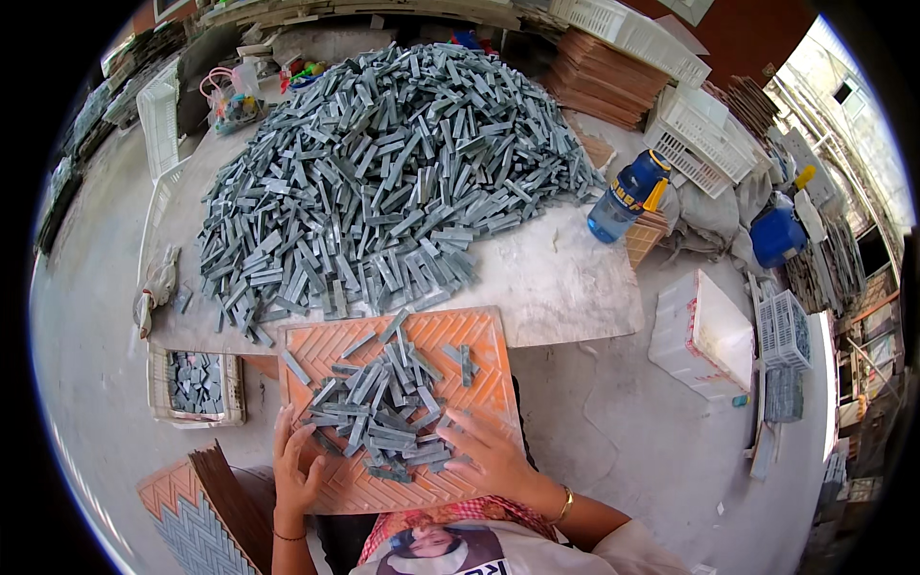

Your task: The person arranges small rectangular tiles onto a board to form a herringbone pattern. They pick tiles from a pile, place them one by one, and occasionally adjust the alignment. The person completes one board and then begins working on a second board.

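A blue bottle [618, 206] with a yellow strap stands near the right edge of the table [585, 292]. Farther to the right are white plastic crates [704, 139] and a blue container [778, 237]. A white box [695, 340] is on the grey floor [594, 431]. At the table's left side lies a crumpled, pale bundle [160, 286]; farther back, a plastic bag [233, 107] with pink handles.

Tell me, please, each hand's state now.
Left hand: open, at left edge of the orange tray.
Right hand: open, at the tray's pile of grey strips.
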A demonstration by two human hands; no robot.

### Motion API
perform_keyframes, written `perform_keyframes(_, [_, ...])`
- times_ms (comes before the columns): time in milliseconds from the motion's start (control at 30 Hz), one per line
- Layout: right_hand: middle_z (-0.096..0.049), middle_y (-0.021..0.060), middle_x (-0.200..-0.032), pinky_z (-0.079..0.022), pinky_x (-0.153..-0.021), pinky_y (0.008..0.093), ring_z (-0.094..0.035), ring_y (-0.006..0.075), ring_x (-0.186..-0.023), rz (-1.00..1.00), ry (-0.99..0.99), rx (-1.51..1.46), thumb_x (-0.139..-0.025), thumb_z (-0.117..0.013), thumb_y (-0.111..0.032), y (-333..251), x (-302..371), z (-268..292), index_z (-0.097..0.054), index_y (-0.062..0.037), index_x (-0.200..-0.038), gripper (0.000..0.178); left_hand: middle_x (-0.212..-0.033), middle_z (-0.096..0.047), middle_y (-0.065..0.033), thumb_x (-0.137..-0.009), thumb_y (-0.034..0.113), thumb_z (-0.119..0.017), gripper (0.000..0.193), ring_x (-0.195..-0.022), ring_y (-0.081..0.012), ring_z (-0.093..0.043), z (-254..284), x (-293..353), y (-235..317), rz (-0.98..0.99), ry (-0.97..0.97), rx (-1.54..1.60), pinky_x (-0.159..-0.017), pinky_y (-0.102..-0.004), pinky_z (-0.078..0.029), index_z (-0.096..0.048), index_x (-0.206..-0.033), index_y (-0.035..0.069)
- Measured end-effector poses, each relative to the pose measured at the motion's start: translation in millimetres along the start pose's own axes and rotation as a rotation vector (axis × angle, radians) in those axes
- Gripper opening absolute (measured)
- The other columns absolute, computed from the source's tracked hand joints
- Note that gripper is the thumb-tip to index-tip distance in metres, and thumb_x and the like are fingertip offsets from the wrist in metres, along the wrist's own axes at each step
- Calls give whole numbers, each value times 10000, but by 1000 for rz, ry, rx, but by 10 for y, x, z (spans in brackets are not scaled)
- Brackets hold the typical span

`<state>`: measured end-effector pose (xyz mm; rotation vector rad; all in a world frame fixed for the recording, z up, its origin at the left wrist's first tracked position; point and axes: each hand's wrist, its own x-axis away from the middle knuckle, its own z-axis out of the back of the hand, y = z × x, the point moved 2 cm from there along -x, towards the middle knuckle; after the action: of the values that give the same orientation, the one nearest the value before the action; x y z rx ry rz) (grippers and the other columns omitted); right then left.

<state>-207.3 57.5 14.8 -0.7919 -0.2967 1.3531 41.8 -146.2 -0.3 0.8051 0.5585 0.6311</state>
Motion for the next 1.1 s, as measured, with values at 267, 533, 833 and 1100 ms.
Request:
perform_keyframes(267, [-578,198,-1089,-461,-868,344,-589,255,-990,-590,408,-232,-902,-581,-152,552,643,-13,-525,39,-1221,376,-1499,-313,-187,-873,409,-591,752,-1388,-308,-305,-5,399,-242,239,101,227,-1127,-409,-224,-327,-1440,-9])
perform_keyframes(533, [-544,36,-729,-425,-622,279,-496,96,-702,-688,311,-333,-951,-506,-202,599,707,70,-582,28,-978,243,-1375,-492,-167,-967,251,-458,471,-1310,-264,-419,34,438,-485,319,133,296,-1098,-361,-274,-472,-1344,-30])
perform_keyframes(833, [-489,-18,-773,-374,-624,242,-421,59,-706,-705,304,-547,-973,-461,-186,750,806,33,-566,15,-897,240,-1304,-558,-164,-984,225,-459,419,-1228,-278,-504,166,73,-738,362,313,407,-1051,-335,-336,-501,-1306,-39])
perform_keyframes(1100, [-570,8,-909,-438,-732,238,-513,77,-819,-841,352,-712,-988,-453,-210,783,736,-66,-561,-11,-1039,232,-1486,-323,-194,-927,535,-441,726,-1421,-331,-205,-205,-566,-217,154,128,-352,-1091,-621,-119,-380,-1394,-18])
